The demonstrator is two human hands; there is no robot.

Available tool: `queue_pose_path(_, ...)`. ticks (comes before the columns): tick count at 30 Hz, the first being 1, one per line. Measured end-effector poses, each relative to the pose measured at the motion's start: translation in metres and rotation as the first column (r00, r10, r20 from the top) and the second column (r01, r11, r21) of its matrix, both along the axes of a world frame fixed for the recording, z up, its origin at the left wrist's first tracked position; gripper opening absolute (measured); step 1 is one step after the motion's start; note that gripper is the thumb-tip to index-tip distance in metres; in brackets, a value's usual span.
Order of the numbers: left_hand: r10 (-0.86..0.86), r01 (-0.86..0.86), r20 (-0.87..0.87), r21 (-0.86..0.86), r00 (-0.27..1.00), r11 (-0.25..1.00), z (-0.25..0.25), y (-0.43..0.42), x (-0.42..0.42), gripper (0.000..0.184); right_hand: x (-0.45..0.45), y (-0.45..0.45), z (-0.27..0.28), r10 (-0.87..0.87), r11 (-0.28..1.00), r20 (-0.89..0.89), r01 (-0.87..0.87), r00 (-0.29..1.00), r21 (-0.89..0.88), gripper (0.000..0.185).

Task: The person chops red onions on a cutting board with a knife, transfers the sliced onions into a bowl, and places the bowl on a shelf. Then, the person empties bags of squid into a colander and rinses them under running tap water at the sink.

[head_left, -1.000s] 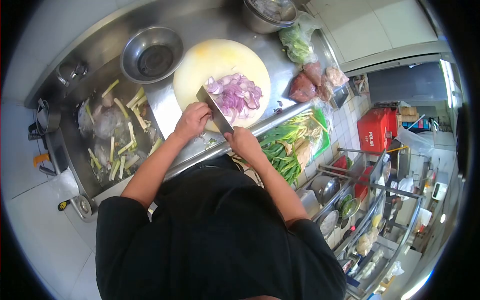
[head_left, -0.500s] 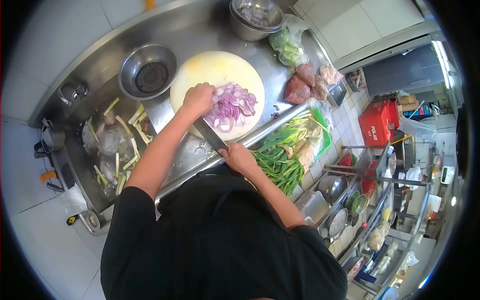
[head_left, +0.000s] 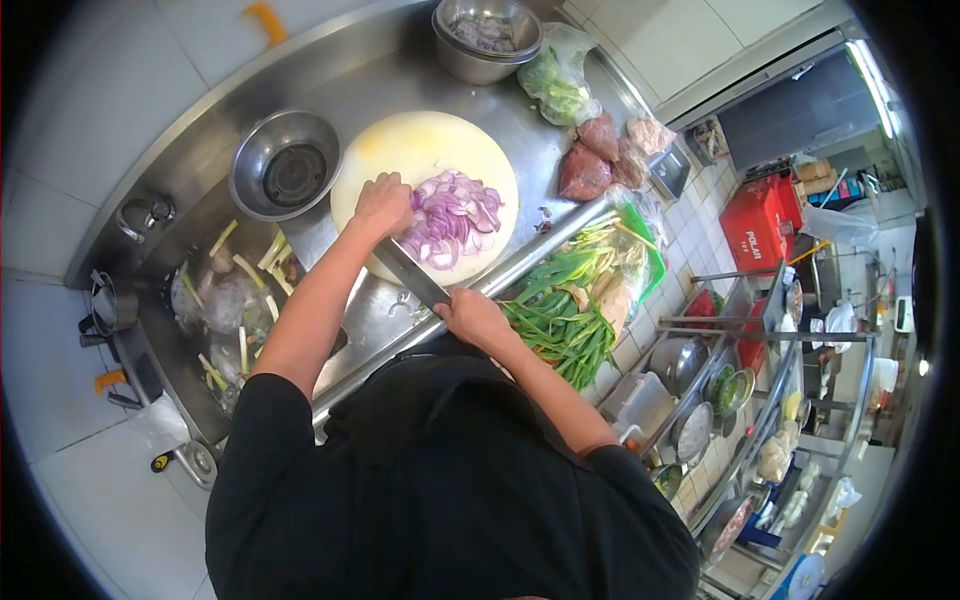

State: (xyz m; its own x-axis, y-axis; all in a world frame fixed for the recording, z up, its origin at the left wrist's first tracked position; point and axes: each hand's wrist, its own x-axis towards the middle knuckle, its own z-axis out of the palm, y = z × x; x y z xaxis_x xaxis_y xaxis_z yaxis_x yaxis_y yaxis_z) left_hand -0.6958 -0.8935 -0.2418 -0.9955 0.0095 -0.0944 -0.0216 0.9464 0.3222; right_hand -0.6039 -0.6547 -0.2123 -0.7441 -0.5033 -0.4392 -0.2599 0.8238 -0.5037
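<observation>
Clamping knife [head_left: 416, 276] in right hand [head_left: 475, 318] | angling its long axis toward left hand [head_left: 384, 206], grip unclear | placing left hand, the nearer, at onion's [head_left: 457, 222] left edge

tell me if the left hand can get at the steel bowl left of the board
Probably yes: the left hand is beside the sliced onion, and nothing seems to stand between it and the steel bowl.
</observation>
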Motion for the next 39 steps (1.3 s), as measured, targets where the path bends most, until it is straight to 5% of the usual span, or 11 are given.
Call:
queue_pose_path(7, -0.057, 0.058, 0.010, -0.120, 0.998, 0.991, 0.000, 0.003, -0.015, 0.028, 0.002, -0.001, -0.003, -0.012, 1.000, 0.030, 0.012, 0.999, 0.014, 0.038)
queue_pose_path(16, 0.116, -0.166, 0.219, 0.225, 0.969, 0.960, 0.027, -0.016, -0.020, 0.042, -0.004, -0.002, 0.005, 0.004, 0.999, 0.035, -0.005, 0.999, 0.035, 0.039)
queue_pose_path(23, 0.215, -0.159, 0.013, 0.718, 0.977, 0.678, 0.005, -0.052, -0.022, 0.041, -0.021, 0.002, 0.001, 0.005, 1.000, 0.086, -0.004, 0.996, -0.004, 0.038)
queue_pose_path(25, 0.289, -0.149, -0.040, 0.785, 0.957, 0.602, 0.045, -0.048, 0.004, 0.041, -0.031, 0.001, 0.010, -0.030, 1.000, 0.072, 0.030, 0.997, -0.001, 0.038)
queue_pose_path(29, 0.348, -0.230, 0.097, 0.902, 0.933, 0.365, 0.038, -0.029, 0.049, 0.040, -0.055, 0.003, -0.001, -0.089, 0.996, -0.018, 0.089, 0.996, 0.002, 0.038)
queue_pose_path(32, 0.309, -0.299, 0.159, 0.823, 0.938, 0.483, -0.023, -0.006, 0.087, 0.036, -0.049, -0.001, 0.003, -0.071, 0.997, -0.068, 0.070, 0.995, -0.027, 0.036)
queue_pose_path(33, 0.259, -0.197, -0.089, 0.430, 0.962, 0.881, -0.035, -0.001, 0.100, 0.033, -0.045, -0.002, 0.005, -0.066, 0.997, -0.076, 0.064, 0.995, -0.035, 0.036)
queue_pose_path(35, 0.250, -0.172, -0.310, 0.257, 0.917, 0.951, -0.019, 0.011, 0.118, 0.035, -0.031, -0.003, 0.007, -0.088, 0.994, -0.095, 0.081, 0.992, -0.068, 0.033)
queue_pose_path(39, 0.264, -0.016, -0.421, 0.507, 0.868, 0.862, -0.026, 0.009, 0.123, 0.028, -0.008, -0.002, 0.016, -0.076, 0.997, -0.146, 0.071, 0.986, -0.044, 0.029)
